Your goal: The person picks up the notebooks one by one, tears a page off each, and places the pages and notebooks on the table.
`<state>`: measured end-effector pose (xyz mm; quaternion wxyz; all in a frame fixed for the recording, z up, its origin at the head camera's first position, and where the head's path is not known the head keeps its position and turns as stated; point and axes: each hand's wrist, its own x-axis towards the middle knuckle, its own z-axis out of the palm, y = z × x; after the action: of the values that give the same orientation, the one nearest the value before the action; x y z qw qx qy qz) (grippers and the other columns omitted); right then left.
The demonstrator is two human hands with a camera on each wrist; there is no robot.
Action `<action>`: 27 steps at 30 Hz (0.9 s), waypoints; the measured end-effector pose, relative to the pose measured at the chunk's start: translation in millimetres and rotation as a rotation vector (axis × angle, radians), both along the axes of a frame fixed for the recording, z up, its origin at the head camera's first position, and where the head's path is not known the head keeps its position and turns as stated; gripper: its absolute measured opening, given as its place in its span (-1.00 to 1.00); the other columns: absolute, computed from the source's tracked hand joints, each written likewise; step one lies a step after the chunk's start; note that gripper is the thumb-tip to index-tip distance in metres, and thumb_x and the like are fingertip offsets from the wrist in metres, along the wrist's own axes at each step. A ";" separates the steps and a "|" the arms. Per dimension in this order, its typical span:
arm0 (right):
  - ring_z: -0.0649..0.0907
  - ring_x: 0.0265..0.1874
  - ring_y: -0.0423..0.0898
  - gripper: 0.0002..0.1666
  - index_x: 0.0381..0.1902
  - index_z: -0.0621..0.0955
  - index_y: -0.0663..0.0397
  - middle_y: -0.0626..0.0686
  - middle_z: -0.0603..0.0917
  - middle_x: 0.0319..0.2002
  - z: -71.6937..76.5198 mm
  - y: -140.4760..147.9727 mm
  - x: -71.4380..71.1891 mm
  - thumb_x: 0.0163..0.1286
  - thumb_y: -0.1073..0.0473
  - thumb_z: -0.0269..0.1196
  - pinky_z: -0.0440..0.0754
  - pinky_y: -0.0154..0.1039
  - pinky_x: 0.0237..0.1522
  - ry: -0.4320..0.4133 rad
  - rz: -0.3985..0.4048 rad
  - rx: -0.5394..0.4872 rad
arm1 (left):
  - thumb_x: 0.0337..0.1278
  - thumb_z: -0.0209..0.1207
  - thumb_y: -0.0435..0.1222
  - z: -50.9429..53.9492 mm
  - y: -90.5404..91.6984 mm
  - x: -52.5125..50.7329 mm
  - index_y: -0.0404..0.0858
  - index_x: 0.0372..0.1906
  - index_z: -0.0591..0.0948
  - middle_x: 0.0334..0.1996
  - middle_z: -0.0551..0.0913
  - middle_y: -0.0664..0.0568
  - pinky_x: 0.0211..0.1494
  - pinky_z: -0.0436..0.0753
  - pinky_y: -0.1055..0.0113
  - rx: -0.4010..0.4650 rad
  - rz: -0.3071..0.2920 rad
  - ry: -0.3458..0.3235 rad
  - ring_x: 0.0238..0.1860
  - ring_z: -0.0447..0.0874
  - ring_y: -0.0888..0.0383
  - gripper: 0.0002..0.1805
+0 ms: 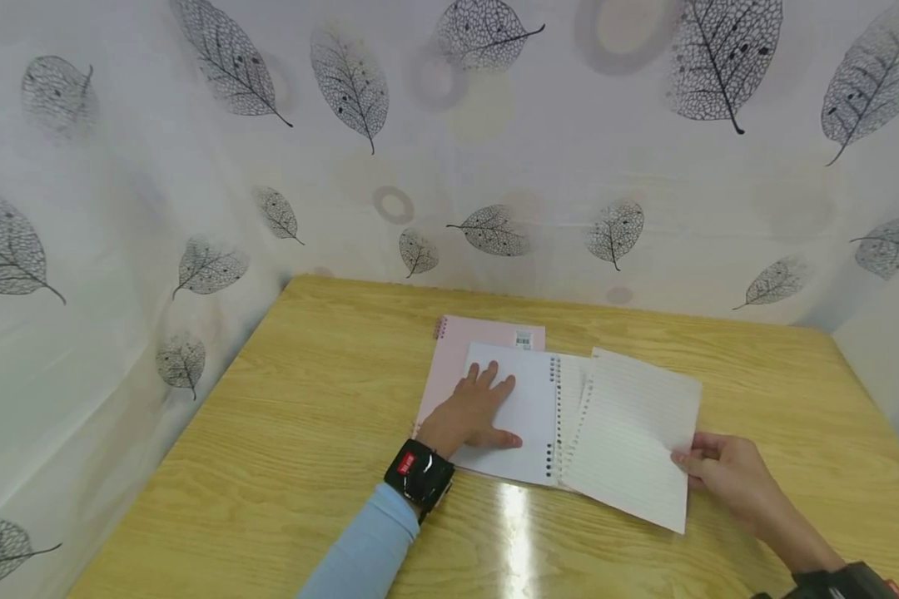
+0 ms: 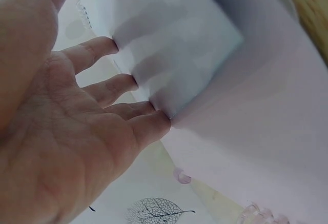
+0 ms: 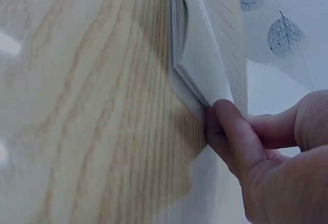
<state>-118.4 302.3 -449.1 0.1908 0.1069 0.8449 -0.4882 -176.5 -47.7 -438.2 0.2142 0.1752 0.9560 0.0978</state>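
An open spiral notebook has a blank white left side (image 1: pixel 528 416) and a lined sheet (image 1: pixel 637 433) that lies at a slant on its right, with a row of holes along its left edge. The left hand (image 1: pixel 468 412) presses on the white side with spread fingers; the left wrist view shows its fingertips against the paper (image 2: pixel 169 39). At the sheet's right edge, the right hand (image 1: pixel 737 478) pinches the paper between thumb and fingers. Seen from the right wrist, that hand (image 3: pixel 266 147) grips the edge beside a stack of pages (image 3: pixel 192 55).
A pink spiral notebook (image 1: pixel 449 358) with a barcode label lies partly under the open one. Both are on a yellow wood-grain table (image 1: pixel 285 399). A white cloth with leaf prints (image 1: pixel 539 166) hangs behind and to the left.
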 end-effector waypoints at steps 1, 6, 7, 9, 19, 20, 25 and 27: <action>0.64 -0.31 -0.35 -0.37 0.31 0.30 0.74 0.00 0.65 -0.23 -0.3 1.1 -0.6 0.53 0.28 0.16 0.77 -0.40 -0.23 -0.006 0.002 0.003 | 0.15 0.31 0.24 -0.2 -0.2 0.1 -0.02 0.66 0.09 0.69 -0.11 -0.11 0.72 0.06 -0.02 0.000 -0.001 0.000 0.69 -0.19 -0.21 0.08; 0.66 -0.30 -0.36 -0.32 0.33 0.28 0.74 0.02 0.68 -0.19 -0.3 5.0 -2.8 0.53 0.23 0.18 0.76 -0.41 -0.22 -0.029 0.004 0.011 | 0.15 0.32 0.24 -0.5 -1.3 0.6 -0.02 0.65 0.10 0.69 -0.10 -0.10 0.72 0.06 -0.03 0.007 0.000 -0.002 0.69 -0.19 -0.20 0.08; 0.66 -0.30 -0.36 -0.32 0.33 0.28 0.74 0.02 0.68 -0.19 -0.2 5.1 -2.8 0.53 0.23 0.18 0.76 -0.41 -0.21 -0.033 0.002 0.007 | 0.15 0.32 0.24 -0.4 -1.4 0.7 -0.02 0.65 0.10 0.69 -0.10 -0.10 0.72 0.06 -0.03 0.008 0.001 -0.001 0.69 -0.19 -0.20 0.08; 0.66 -0.30 -0.37 -0.30 0.34 0.27 0.74 0.01 0.68 -0.19 0.5 5.1 -3.0 0.53 0.22 0.19 0.76 -0.41 -0.21 -0.037 -0.001 0.003 | 0.15 0.32 0.24 -0.3 -1.6 0.7 -0.02 0.65 0.11 0.69 -0.10 -0.10 0.72 0.06 -0.03 0.010 0.002 0.003 0.69 -0.19 -0.20 0.08; 0.65 -0.27 -0.36 -0.26 0.34 0.26 0.74 0.17 0.72 -0.09 2.2 13.7 -1.9 0.51 0.19 0.22 0.76 -0.40 -0.22 -0.023 0.039 0.068 | 0.14 0.33 0.24 0.4 -1.3 0.1 -0.02 0.65 0.11 0.69 -0.09 -0.10 0.72 0.06 -0.01 0.009 0.001 0.005 0.69 -0.19 -0.19 0.08; 0.65 -0.27 -0.36 -0.24 0.34 0.25 0.74 0.18 0.71 -0.08 2.2 15.1 -1.3 0.51 0.18 0.22 0.76 -0.40 -0.21 -0.027 0.039 0.070 | 0.13 0.33 0.24 0.5 -1.3 0.1 -0.02 0.65 0.11 0.69 -0.09 -0.09 0.72 0.06 -0.01 0.007 0.000 0.005 0.69 -0.19 -0.19 0.08; 0.66 -0.28 -0.38 -0.20 0.38 0.23 0.68 0.12 0.70 -0.08 1.7 20.1 1.6 0.50 0.14 0.25 0.78 -0.39 -0.18 -0.015 0.036 0.067 | 0.13 0.32 0.25 0.4 -1.9 0.1 -0.02 0.65 0.11 0.69 -0.08 -0.10 0.72 0.06 0.00 -0.002 -0.004 0.010 0.69 -0.17 -0.19 0.08; 0.68 -0.28 -0.36 -0.17 0.39 0.23 0.65 0.11 0.70 -0.09 1.5 21.2 2.0 0.49 0.12 0.28 0.79 -0.36 -0.18 0.004 0.032 0.059 | 0.13 0.32 0.25 0.3 -2.0 0.3 -0.02 0.65 0.12 0.69 -0.08 -0.10 0.72 0.07 -0.01 -0.003 -0.004 0.012 0.69 -0.17 -0.19 0.08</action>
<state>-116.4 323.5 -447.6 0.1936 0.0978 0.8610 -0.4601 -176.2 -49.7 -437.8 0.2089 0.1775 0.9570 0.0948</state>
